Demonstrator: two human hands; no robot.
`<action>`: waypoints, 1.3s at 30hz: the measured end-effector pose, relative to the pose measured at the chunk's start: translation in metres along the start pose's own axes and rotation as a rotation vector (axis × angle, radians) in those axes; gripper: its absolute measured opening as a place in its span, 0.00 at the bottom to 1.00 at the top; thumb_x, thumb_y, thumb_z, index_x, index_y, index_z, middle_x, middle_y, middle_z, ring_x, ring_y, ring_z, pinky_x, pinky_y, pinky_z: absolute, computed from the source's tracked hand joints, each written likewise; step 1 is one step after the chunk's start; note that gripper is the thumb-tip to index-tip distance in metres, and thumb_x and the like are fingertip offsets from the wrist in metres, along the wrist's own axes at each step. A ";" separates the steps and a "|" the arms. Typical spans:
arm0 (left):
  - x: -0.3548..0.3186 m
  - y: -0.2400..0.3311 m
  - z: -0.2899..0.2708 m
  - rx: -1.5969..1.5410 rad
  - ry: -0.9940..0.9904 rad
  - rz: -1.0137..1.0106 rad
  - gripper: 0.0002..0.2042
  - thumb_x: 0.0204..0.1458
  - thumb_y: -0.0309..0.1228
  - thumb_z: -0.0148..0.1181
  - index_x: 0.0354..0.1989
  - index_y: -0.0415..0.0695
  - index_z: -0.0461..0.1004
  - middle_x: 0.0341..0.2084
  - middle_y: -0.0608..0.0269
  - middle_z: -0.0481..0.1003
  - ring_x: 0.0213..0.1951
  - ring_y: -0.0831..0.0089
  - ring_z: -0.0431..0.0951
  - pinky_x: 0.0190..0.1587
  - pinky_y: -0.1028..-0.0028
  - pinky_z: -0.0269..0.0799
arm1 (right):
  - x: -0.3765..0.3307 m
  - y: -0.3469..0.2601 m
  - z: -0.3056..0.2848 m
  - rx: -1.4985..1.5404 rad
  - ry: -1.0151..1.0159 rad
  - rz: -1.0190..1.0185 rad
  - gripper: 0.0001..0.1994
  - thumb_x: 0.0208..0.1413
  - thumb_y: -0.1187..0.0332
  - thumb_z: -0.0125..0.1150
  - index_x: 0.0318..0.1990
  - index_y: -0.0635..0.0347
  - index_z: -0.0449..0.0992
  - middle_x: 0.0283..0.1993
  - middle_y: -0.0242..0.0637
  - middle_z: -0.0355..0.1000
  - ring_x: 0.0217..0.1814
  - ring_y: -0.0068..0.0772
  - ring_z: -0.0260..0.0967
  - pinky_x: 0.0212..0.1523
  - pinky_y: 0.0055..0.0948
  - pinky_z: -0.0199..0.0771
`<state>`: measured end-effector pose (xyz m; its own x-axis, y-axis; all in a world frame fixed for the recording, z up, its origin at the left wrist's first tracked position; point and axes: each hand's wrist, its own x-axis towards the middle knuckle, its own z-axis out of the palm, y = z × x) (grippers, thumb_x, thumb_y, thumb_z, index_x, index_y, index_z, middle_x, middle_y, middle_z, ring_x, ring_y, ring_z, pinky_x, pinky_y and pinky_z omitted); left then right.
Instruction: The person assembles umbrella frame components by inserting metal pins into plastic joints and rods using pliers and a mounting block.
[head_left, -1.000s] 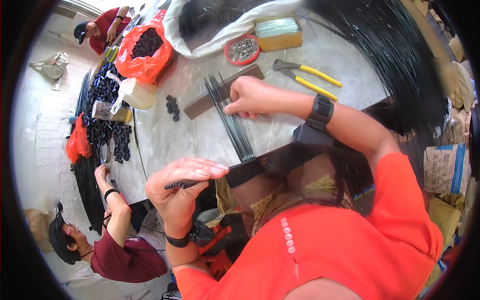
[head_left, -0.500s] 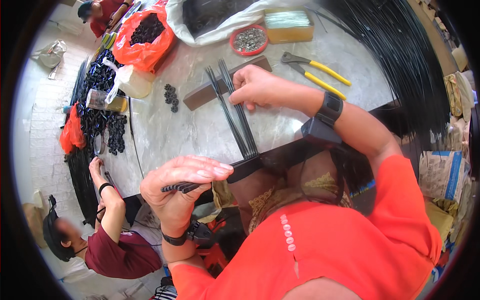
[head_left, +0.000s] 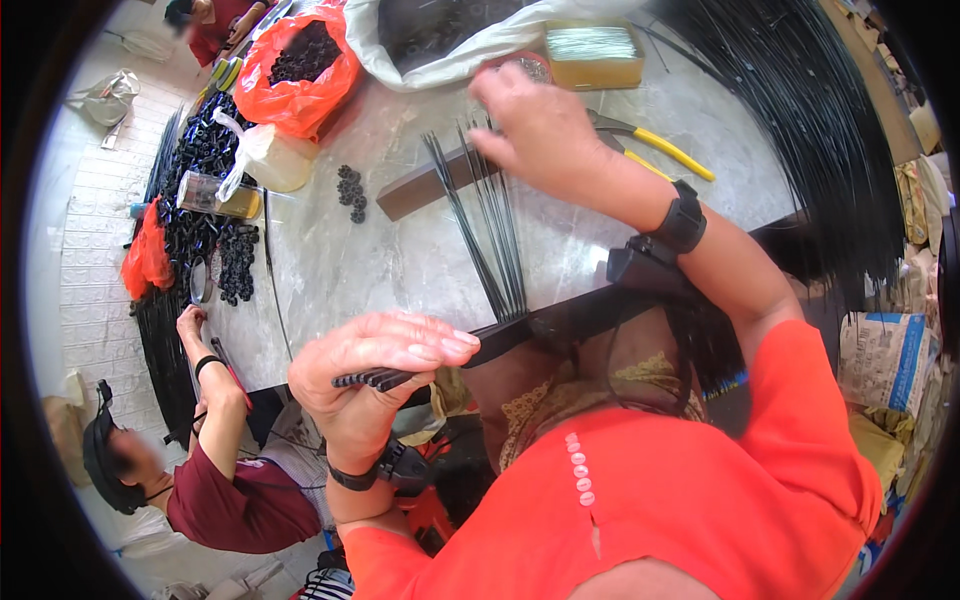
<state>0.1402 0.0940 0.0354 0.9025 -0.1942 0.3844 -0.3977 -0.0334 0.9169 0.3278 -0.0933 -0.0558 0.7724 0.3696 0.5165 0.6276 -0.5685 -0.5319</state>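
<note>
My left hand (head_left: 375,365) is closed around a stack of thin black strips (head_left: 375,379), whose ribbed ends show below the fingers at the table's near edge. My right hand (head_left: 545,125), blurred, is raised over the far part of the table. Its thumb and fingers are apart, and no object shows between them. Just beyond the fingertips is a red dish of small metal pieces (head_left: 535,68), partly covered by that hand. Thin black rods (head_left: 462,235) lie in two fanned groups from the near edge, their far ends across a brown block (head_left: 425,187).
Yellow-handled pliers (head_left: 672,152) lie right of my right hand. Behind are a box of pale thin sticks (head_left: 595,70), a white sack (head_left: 480,65) and a red bag (head_left: 285,105). Small black parts (head_left: 350,195) lie left of the block. A co-worker (head_left: 235,480) sits at left.
My right hand has let go of the right-hand rods and moved up toward the red dish, its fingers parting. Those rods now lie more spread. My left hand keeps its hold.
</note>
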 end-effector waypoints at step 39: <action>-0.002 -0.003 -0.003 0.022 -0.003 0.019 0.06 0.57 0.27 0.66 0.38 0.38 0.78 0.30 0.48 0.82 0.33 0.54 0.84 0.37 0.58 0.83 | -0.016 -0.010 -0.003 1.107 -0.939 0.439 0.14 0.51 0.74 0.59 0.45 0.73 0.73 0.35 0.42 0.78 0.30 0.27 0.81 0.22 0.20 0.73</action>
<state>0.1405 0.0973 0.0324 0.8943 -0.1978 0.4014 -0.4184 -0.0515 0.9068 0.3087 -0.0958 -0.0565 0.4240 0.8862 -0.1870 -0.2377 -0.0903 -0.9671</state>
